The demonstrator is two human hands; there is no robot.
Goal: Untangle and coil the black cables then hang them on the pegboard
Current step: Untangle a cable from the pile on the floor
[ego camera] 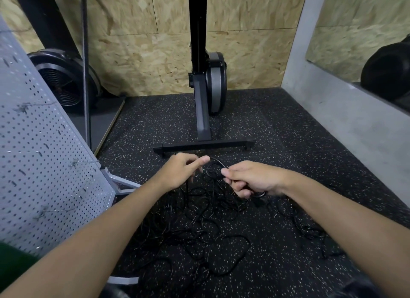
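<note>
At the lower left corner shows a bit of my green sleeve (pixel 13 260), and both my bare forearms reach forward over the floor (pixel 299 142), a black rubber mat with pale flecks. Below and between my arms the cables (pixel 210 231) lie in a loose black tangle on that floor, strands crossing each other and trailing off to the right; none hang on the pegboard. My hands are close together just above the far edge of the tangle. My right hand (pixel 250 177) is curled round a bunch of cable, thumb and forefinger pinching it at the front, with a bend of cable poking out under the heel of the hand. A small loop (pixel 214 166) rises from that grip into the gap between my hands. My left hand (pixel 179 173) has its forefinger stretched out to the top of the loop and its other fingers bent under; I cannot tell whether it grips a strand. The pegboard (pixel 44 164), grey and perforated, stands tilted at my left with a few wire hooks on it. Beyond my hands is the black foot bar of an exercise machine (pixel 204 120), its post upright against a chipboard wall (pixel 144 53).
</note>
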